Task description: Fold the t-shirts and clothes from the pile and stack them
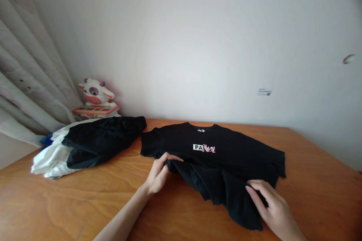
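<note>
Head view is showing a black T-shirt point(226, 150) lying front-up on the wooden surface point(85, 203), its collar pointing toward twelve o'clock and a small white-and-pink print sitting on the chest. The lower hem is being lifted and bunched toward six o'clock. The left hand point(158, 173) is pinching a fold of the hem between thumb and fingers at about nine o'clock of the shirt's lower half, while the right hand point(271, 203) is closing its fingers over the loose cloth at about five o'clock, fingertips pressed into the fabric; how firmly it is gripping cannot be told. Off at ten o'clock a heap of black and white clothes point(85, 145) is resting near the edge, well apart from the shirt, with a cow-shaped toy point(96, 96) standing behind it against the wall and a curtain point(25, 83) hanging at the far left. Judging from how things lie, the fold is looking uneven: the cloth between the two hands is sagging and wrinkling, so any crease made from here could be coming out crooked. The left pinch is holding only a thin edge, which could be slipping free if pulled. The near sleeve at eight o'clock is lying partly tucked and could be getting trapped inside the fold.
</note>
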A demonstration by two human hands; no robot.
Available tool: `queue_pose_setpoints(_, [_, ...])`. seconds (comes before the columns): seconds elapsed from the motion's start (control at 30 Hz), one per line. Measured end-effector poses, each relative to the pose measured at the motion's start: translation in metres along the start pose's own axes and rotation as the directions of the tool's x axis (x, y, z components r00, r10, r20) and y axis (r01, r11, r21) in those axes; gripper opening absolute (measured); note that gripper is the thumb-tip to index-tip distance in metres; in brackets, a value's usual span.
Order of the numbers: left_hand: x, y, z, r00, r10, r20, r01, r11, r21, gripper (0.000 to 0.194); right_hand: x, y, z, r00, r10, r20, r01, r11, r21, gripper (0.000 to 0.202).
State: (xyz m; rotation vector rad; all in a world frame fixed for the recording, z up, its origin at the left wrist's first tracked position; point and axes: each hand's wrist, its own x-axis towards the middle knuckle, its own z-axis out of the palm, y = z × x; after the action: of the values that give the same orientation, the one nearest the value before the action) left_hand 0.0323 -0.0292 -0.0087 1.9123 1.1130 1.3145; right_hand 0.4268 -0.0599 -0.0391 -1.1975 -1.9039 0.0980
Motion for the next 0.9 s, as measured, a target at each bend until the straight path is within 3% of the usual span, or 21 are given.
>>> queue_pose_setpoints(0.07, [-0.001,-0.003,-0.009,0.998,-0.056,-0.037,0.051,0.992,-0.114,0.034,-0.003,0.006,-0.003,0.973,0.207,-0.101,-0.206,0.978,0.019,0.031])
queue_pose_setpoints(0.13, [0.000,-0.003,-0.017,0.991,-0.113,-0.078,0.093,0.971,-0.222,0.035,-0.004,0.013,-0.006,0.906,0.382,-0.180,-0.379,0.924,0.056,0.038])
queue_pose_setpoints(0.2, [0.002,-0.001,-0.024,0.981,-0.170,-0.095,0.133,0.941,-0.310,0.030,-0.004,0.016,-0.009,0.859,0.474,-0.195,-0.463,0.881,0.101,0.043])
queue_pose_setpoints(0.27, [0.006,0.002,-0.030,0.976,-0.199,-0.088,0.160,0.931,-0.329,0.024,-0.003,0.017,-0.010,0.852,0.500,-0.154,-0.484,0.866,0.127,0.043])
queue_pose_setpoints(0.33, [0.008,0.003,-0.034,0.980,-0.200,-0.021,0.189,0.951,-0.246,0.026,-0.002,0.016,-0.009,0.882,0.464,-0.089,-0.451,0.883,0.130,0.042])
queue_pose_setpoints(0.43, [0.008,-0.001,-0.033,0.973,-0.218,0.073,0.212,0.974,0.079,0.032,0.000,0.016,-0.004,0.951,0.308,-0.021,-0.304,0.947,0.106,0.035])
queue_pose_setpoints(0.5, [0.006,-0.005,-0.031,0.981,-0.193,0.027,0.176,0.935,0.309,0.036,0.001,0.017,-0.001,0.975,0.215,-0.063,-0.210,0.974,0.079,0.030])
queue_pose_setpoints(0.57, [0.005,-0.005,-0.030,0.998,-0.069,0.012,0.056,0.891,0.450,0.045,0.002,0.018,-0.002,0.987,0.125,-0.104,-0.122,0.992,0.036,0.033])
queue_pose_setpoints(0.63, [0.005,0.001,-0.032,0.979,0.080,0.186,-0.163,0.858,0.488,0.049,0.001,0.018,-0.005,0.999,0.011,-0.046,-0.012,1.000,-0.011,0.038])
queue_pose_setpoints(0.73, [0.005,0.017,-0.032,0.853,0.166,0.495,-0.393,0.828,0.400,0.043,-0.001,0.012,-0.010,0.981,-0.116,0.158,0.125,0.991,-0.044,0.053])
queue_pose_setpoints(0.8, [0.004,0.024,-0.027,0.808,0.181,0.561,-0.437,0.823,0.363,0.055,-0.001,0.006,-0.009,0.956,-0.153,0.251,0.173,0.983,-0.060,0.057])
queue_pose_setpoints(0.9, [0.002,0.024,-0.013,0.795,0.214,0.567,-0.475,0.801,0.364,0.072,0.001,0.000,-0.003,0.959,-0.151,0.241,0.167,0.985,-0.046,0.022])
